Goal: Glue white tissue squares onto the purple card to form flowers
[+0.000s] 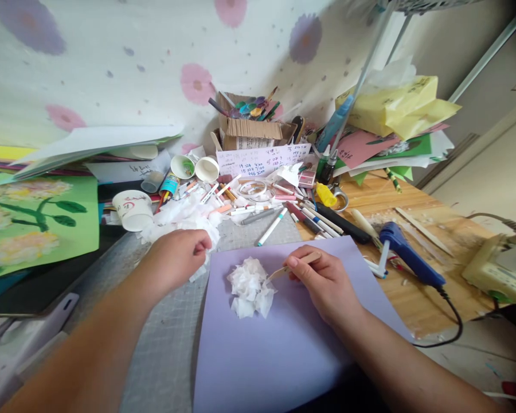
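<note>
My right hand (322, 281) grips a thin wooden stick (293, 266) whose tip touches a crumpled white tissue flower (250, 287) lying on a lilac paper sheet (279, 350). My left hand (178, 258) is closed on a bit of white tissue at the sheet's upper left corner, beside a heap of loose white tissue pieces (184, 215). The lilac sheet rests on a grey gridded cutting mat (163, 344).
A blue glue gun (406, 249) with a black cord lies right of the sheet on the wooden table. Behind are several markers (275, 221), paper cups (133, 209), tape rolls, a cardboard box of tools (249, 129), stacked coloured papers (391, 132) and a green flower picture (34, 221).
</note>
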A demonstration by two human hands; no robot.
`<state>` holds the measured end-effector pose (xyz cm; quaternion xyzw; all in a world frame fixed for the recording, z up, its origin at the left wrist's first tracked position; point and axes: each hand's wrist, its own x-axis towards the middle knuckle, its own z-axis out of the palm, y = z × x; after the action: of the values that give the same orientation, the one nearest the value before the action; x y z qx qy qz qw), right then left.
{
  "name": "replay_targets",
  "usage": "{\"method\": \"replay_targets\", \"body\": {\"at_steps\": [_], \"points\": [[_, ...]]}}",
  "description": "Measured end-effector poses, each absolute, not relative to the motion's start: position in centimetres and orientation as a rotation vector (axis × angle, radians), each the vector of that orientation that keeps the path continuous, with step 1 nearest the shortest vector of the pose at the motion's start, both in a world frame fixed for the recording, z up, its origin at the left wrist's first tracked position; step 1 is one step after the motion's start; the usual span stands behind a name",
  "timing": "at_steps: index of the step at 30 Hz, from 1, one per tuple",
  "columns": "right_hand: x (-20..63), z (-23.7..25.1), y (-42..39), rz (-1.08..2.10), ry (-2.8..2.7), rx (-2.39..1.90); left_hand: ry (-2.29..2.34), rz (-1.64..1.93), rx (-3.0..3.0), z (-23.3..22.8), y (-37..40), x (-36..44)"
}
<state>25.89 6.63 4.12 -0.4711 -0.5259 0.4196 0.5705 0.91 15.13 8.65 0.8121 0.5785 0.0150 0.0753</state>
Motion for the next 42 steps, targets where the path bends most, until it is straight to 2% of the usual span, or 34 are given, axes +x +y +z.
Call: {"method": "replay_targets", "body": {"at_steps": [6, 11, 17, 25, 32, 42], "points": [[25.9, 4.3, 6.6, 0.972, -1.240, -1.098, 1.983, 0.162, 2.515, 9.4, 15.8, -0.8], [25.9, 4.1, 6.5, 0.976, -1.230, -1.110, 1.825, 0.284, 2.667, 8.1, 16.0, 0.0], [25.9, 4.3, 6.5, 0.961, -1.241, -1.126, 1.828, 0.148, 2.677, 7.5, 16.0, 1.0], [25.9, 4.4, 6.5, 0.950, -1.254, -1.153, 1.787, 0.347, 2.750, 7.3, 16.3, 1.0], [25.5, 4.9, 6.5, 0.946, -1.426, -1.137, 1.413, 0.647, 2.605, 7.8, 13.6, 3.5], [25.6, 4.9, 6.4, 0.912, -1.465, -1.135, 0.997, 0.524, 2.633, 7.9, 9.9, 6.6]]}}
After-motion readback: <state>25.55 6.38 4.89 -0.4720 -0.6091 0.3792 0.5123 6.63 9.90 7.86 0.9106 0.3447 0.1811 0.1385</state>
